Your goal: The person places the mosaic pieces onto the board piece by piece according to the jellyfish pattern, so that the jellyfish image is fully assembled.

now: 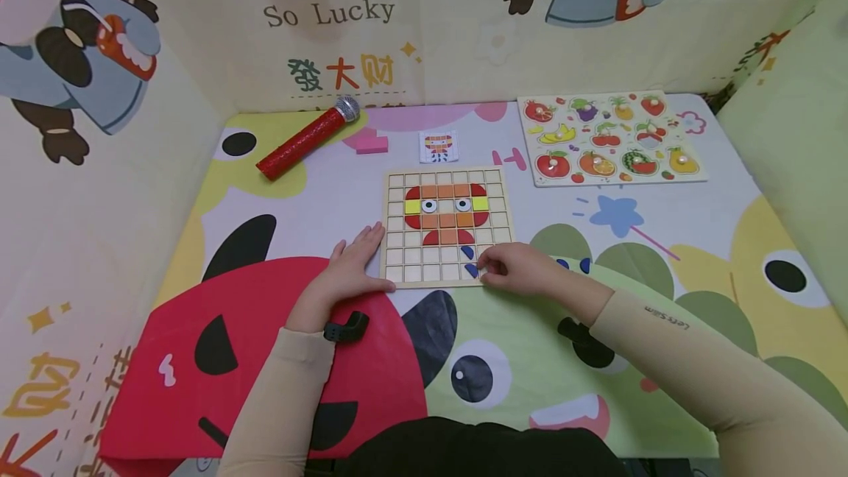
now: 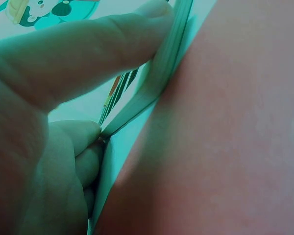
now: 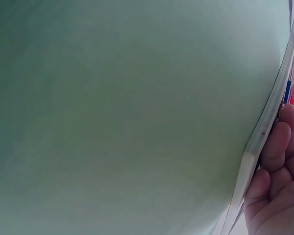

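Note:
A square wooden grid board (image 1: pixel 412 256) lies mid-table, its mosaic of red, orange, yellow and eye-marked tiles forming a face. My left hand (image 1: pixel 351 267) rests at the board's left edge, fingers extended and thumb by the near corner; in the left wrist view the thumb (image 2: pixel 108 49) lies across the board's edge. My right hand (image 1: pixel 517 269), fingers curled, pinches at a small blue tile (image 1: pixel 471 270) near the board's lower right. In the right wrist view that blue tile (image 3: pixel 287 92) shows by the fingertips. Another blue tile (image 1: pixel 467 252) sits just above it.
Beyond the board stands a small pattern card (image 1: pixel 439 147), with a pink block (image 1: pixel 372 145) to its left. A red glittery microphone (image 1: pixel 305 140) lies back left. At back right is a fruit puzzle board (image 1: pixel 612 140). Loose blue tiles (image 1: pixel 584 265) lie beside my right forearm.

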Tool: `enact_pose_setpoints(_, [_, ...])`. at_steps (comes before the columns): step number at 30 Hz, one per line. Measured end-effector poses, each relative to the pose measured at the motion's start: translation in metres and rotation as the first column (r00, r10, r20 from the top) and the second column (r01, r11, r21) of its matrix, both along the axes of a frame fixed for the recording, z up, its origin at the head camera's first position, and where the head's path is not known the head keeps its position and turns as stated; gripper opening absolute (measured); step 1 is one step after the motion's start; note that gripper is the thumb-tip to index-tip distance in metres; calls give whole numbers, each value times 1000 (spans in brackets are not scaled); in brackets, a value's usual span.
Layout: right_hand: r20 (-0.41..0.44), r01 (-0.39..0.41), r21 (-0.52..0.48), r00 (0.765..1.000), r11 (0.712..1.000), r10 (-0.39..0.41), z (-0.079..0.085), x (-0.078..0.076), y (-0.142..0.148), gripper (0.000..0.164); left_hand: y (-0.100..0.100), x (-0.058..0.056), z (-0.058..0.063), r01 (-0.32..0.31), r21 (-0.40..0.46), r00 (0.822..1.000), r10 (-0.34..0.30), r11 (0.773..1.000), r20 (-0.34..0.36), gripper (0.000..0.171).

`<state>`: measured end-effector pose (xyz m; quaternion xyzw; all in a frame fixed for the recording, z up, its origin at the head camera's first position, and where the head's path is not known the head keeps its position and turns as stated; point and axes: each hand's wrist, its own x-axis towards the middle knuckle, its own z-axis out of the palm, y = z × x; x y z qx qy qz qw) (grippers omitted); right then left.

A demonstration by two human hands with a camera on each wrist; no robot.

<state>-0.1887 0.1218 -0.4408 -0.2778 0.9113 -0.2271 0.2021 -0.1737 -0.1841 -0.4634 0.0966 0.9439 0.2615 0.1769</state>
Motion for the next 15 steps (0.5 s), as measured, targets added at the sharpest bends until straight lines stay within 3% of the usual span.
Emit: enact_pose_setpoints(15, [-8, -20, -21, 1000, 1000, 20, 1, 1, 3, 18, 0, 0, -1, 3, -1, 1000, -3, 1000, 0, 107])
